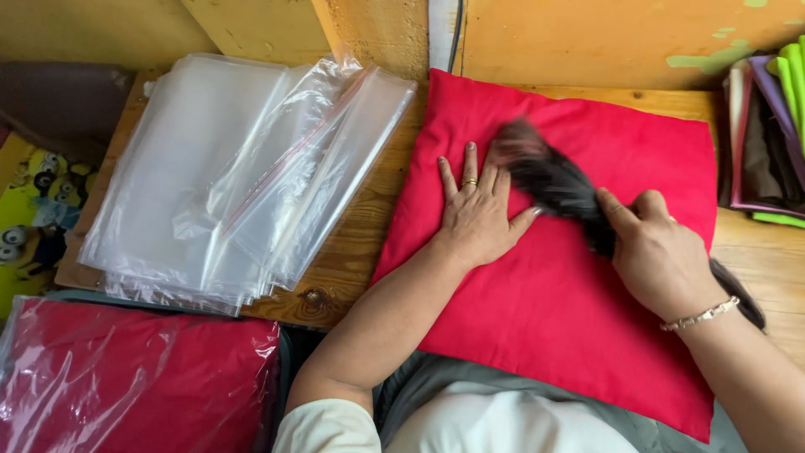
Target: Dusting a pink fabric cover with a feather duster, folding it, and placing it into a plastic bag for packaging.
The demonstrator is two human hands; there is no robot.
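Obs., head cam: red cushion (570, 294) lies flat on wooden surface (369, 218), angled, near edge hanging toward the person's lap.

L hand (478, 214): open, fingers spread, palm pressed flat on cushion left of centre. Holds nothing; pins the fabric.

R hand (658, 256): closed round handle of a dark soft brush (545, 176). Bristle end blurred, over cushion's upper middle, just beside L fingertips. Handle tail shows past wrist w/ bracelet.

Surroundings: stack of clear plastic zip bags (235, 176) left of cushion, touching or nearly so at its top corner; can't tell which. Bagged red cushion (134, 377) lower left. Pile of coloured fabric (771, 134) at right edge.

Judgement, technique: brushing goes best w/ L palm kept flat so cover doesn't ruck; strokes one way, away from pinning hand, light pressure. Shift L hand to reach covered patch. Keep lint off the clear bags.
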